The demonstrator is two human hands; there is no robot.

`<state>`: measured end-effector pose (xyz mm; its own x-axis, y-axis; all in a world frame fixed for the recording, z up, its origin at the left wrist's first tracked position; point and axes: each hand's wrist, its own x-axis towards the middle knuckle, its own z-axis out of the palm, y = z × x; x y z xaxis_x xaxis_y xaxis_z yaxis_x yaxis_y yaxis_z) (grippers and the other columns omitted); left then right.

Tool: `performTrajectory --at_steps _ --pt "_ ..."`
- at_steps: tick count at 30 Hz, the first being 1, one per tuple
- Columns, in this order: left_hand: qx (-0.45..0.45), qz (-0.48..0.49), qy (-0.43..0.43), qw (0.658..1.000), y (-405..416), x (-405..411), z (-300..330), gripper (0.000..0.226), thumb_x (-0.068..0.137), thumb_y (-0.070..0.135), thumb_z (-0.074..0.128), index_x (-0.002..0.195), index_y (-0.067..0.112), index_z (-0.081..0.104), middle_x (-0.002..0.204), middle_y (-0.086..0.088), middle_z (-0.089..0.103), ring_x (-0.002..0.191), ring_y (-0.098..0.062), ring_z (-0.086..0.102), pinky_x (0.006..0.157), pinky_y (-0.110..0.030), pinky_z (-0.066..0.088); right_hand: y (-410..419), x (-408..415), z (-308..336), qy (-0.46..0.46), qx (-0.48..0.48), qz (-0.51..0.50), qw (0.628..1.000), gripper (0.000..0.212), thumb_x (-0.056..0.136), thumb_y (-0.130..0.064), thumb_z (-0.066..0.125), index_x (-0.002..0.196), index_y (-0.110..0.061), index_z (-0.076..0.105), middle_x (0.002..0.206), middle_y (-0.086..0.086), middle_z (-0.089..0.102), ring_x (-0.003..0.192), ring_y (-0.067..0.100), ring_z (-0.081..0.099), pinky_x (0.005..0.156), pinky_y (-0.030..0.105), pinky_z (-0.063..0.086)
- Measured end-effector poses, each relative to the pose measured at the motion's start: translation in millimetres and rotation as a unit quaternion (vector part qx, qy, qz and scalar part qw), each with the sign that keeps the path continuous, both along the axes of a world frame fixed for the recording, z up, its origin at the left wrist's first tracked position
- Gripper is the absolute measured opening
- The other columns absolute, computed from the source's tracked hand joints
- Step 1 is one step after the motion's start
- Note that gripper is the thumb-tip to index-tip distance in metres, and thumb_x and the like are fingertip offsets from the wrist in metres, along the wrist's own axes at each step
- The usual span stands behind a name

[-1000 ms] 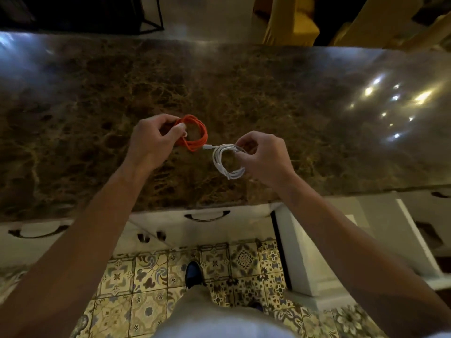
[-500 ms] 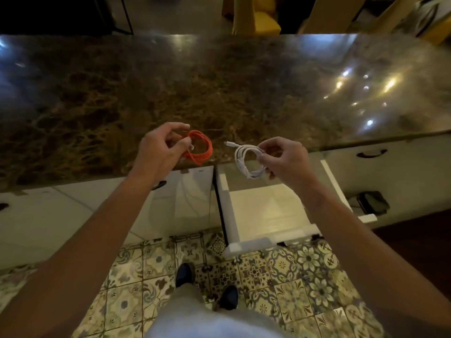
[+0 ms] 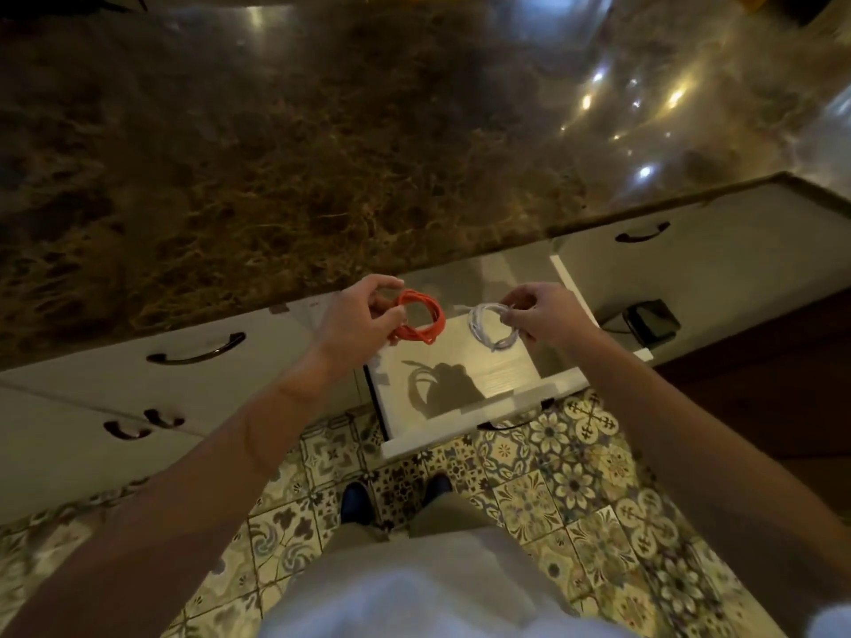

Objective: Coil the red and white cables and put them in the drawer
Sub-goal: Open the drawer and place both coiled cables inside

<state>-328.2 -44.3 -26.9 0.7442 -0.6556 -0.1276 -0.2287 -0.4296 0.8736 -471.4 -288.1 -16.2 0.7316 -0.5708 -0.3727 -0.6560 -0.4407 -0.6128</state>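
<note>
Dark brown marble worktop [image 3: 322,154], polished, veined in gold, bare across its visible span — only bright glints of lamp light toward the right. Below its front edge, a white open drawer [image 3: 469,423] pulled out over the patterned ceramic floor tiles [image 3: 575,490], pale wood-grain bottom showing only a dark shadow. In a second opening just right of it, a small black flat rectangular device [image 3: 651,320]. On the tiles, two dark shoes [image 3: 357,501] — toes toward the cabinet fronts.

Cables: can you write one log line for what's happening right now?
left hand: holds red coil | right hand: holds white coil | drawer: open, below
</note>
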Motion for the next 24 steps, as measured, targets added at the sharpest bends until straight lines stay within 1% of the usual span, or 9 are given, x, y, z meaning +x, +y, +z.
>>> performTrajectory --at_steps 4,7,10,13,15,17,20,21,24 --pt "0.065 0.025 0.037 0.997 -41.1 -13.3 -25.7 0.037 0.099 0.014 0.071 0.134 0.018 0.061 0.093 0.003 0.073 0.077 -0.006 0.073 0.061 -0.015 0.056 -31.4 10.5 -32.2 0.067 0.019 0.018 0.997 0.020 0.094 -0.010 0.074 0.111 -0.015 0.065 0.083 0.001 0.070 0.065 0.013 0.066 0.048 0.019 0.055" --pt "0.105 0.050 0.087 0.989 -69.0 -21.6 -49.0 0.039 0.100 0.011 0.068 0.138 0.020 0.060 0.098 0.002 0.071 0.077 -0.006 0.069 0.054 -0.014 0.052 -55.0 22.5 -58.7 0.112 0.044 0.053 0.991 0.020 0.094 -0.007 0.073 0.112 -0.011 0.065 0.089 0.008 0.073 0.067 0.016 0.067 0.057 0.029 0.058" --pt "0.150 0.062 0.120 0.979 -87.9 -32.5 -71.2 0.038 0.102 0.012 0.065 0.136 0.025 0.059 0.100 -0.002 0.072 0.083 -0.016 0.071 0.068 -0.032 0.061 -74.4 23.3 -85.4 0.147 0.041 0.090 0.984 0.018 0.094 -0.009 0.073 0.109 -0.011 0.065 0.085 0.012 0.075 0.069 0.020 0.072 0.065 0.039 0.064" --pt "0.199 0.089 0.127 0.968 -98.5 -39.1 -88.5 0.038 0.101 0.011 0.066 0.136 0.025 0.060 0.107 -0.006 0.073 0.096 -0.022 0.071 0.077 -0.034 0.060 -86.5 22.1 -105.9 0.175 0.030 0.134 0.975 0.017 0.094 -0.005 0.070 0.107 -0.014 0.064 0.081 0.012 0.074 0.070 0.024 0.076 0.060 0.039 0.066" --pt "0.212 0.109 0.141 0.961 -103.5 -43.1 -97.4 0.035 0.100 0.010 0.066 0.132 0.024 0.061 0.110 -0.008 0.073 0.100 -0.026 0.072 0.081 -0.037 0.061 -92.2 21.8 -113.8 0.189 0.023 0.162 0.968 0.019 0.094 -0.003 0.067 0.107 -0.016 0.063 0.077 0.011 0.073 0.061 0.022 0.074 0.051 0.034 0.062" --pt "0.217 0.122 0.161 0.955 -106.5 -46.1 -103.3 0.028 0.100 0.010 0.066 0.124 0.022 0.063 0.106 -0.010 0.074 0.095 -0.030 0.073 0.073 -0.037 0.060 -95.2 23.9 -118.9 0.198 0.017 0.186 0.962 0.021 0.093 -0.001 0.066 0.108 -0.017 0.063 0.077 0.010 0.071 0.056 0.019 0.070 0.046 0.029 0.056" --pt "0.209 0.128 0.185 0.952 -108.0 -45.4 -111.5 0.024 0.099 0.007 0.065 0.118 0.021 0.065 0.102 -0.011 0.077 0.091 -0.037 0.074 0.059 -0.038 0.052 -96.7 28.3 -123.3 0.211 0.004 0.222 0.952 0.024 0.092 -0.002 0.066 0.111 -0.017 0.063 0.088 0.008 0.070 0.072 0.024 0.073 0.055 0.033 0.062" --pt "0.207 0.135 0.192 0.950 -107.8 -45.2 -113.4 0.025 0.098 0.005 0.066 0.117 0.020 0.066 0.102 -0.011 0.077 0.091 -0.038 0.074 0.060 -0.040 0.055 -97.3 28.7 -124.2 0.217 -0.001 0.229 0.949 0.025 0.091 -0.002 0.066 0.111 -0.017 0.062 0.092 0.008 0.070 0.078 0.025 0.073 0.060 0.034 0.063" --pt "0.197 0.140 0.210 0.947 -107.2 -46.4 -121.8 0.027 0.091 0.003 0.072 0.113 0.018 0.069 0.100 -0.012 0.077 0.091 -0.037 0.076 0.077 -0.055 0.065 -99.1 28.1 -127.0 0.233 0.017 0.224 0.946 0.019 0.095 -0.005 0.064 0.112 -0.013 0.062 0.098 0.014 0.072 0.086 0.032 0.074 0.070 0.042 0.066"
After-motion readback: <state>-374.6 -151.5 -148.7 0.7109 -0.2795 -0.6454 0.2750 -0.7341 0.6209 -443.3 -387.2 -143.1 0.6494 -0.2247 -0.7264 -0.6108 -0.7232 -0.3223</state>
